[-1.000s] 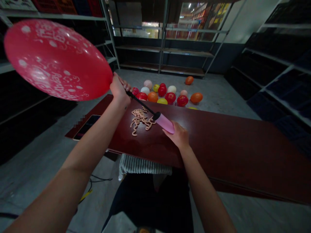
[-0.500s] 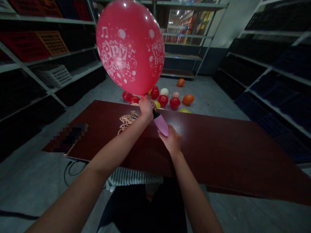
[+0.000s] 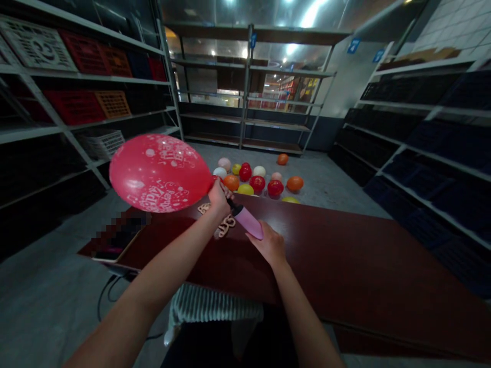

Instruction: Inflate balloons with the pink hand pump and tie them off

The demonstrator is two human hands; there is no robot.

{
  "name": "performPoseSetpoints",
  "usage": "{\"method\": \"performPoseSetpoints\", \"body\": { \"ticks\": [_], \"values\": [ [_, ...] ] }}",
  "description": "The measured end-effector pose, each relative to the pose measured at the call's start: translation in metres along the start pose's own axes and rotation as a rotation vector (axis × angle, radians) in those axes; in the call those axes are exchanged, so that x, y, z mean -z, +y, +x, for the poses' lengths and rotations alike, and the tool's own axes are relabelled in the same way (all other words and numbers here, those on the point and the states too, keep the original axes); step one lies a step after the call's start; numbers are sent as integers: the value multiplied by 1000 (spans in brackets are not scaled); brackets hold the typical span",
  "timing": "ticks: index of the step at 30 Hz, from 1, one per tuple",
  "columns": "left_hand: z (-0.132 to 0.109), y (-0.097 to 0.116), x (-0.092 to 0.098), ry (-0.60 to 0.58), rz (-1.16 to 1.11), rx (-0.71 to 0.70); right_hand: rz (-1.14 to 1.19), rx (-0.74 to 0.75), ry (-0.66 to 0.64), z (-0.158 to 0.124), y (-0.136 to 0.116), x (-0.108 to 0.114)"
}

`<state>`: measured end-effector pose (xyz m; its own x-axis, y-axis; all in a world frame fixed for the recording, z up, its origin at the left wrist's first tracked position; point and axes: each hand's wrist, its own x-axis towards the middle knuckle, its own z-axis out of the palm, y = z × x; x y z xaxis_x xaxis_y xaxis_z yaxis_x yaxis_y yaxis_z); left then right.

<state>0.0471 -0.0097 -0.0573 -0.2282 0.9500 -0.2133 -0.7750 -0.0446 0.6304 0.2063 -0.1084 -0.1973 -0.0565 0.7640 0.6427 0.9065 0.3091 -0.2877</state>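
A large inflated red balloon (image 3: 161, 173) with white birthday print lies out to the left, tilted nearly sideways. My left hand (image 3: 220, 198) is closed around its neck, where it meets the black nozzle end of a pink balloon pump (image 3: 249, 221). The exact join is hidden by my fingers. At the pump's other end, my right hand (image 3: 269, 242) grips the pink body. Tan uninflated balloons (image 3: 226, 225) lie in a small heap on the table just below my left hand.
The dark red-brown table (image 3: 345, 255) spans in front of me. Several inflated balloons (image 3: 257, 184) sit on the floor behind it. A phone-like dark object (image 3: 121, 240), partly pixelated, lies at the table's left. Shelves with crates (image 3: 79, 105) line the sides.
The red balloon has swung from upright above my left hand down to the left. The camera view has tipped upward, showing more shelving. Both hands keep their hold.
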Motion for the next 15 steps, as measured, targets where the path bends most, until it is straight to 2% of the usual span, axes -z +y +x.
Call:
{"method": "performPoseSetpoints", "body": {
  "ticks": [9, 15],
  "values": [
    [18, 53, 18, 78, -44, -20, -38, 75, -18, -2, -3, 1],
    [26, 78, 12, 73, -8, -53, 11, 96, -10, -1, -4, 3]
  ]
}}
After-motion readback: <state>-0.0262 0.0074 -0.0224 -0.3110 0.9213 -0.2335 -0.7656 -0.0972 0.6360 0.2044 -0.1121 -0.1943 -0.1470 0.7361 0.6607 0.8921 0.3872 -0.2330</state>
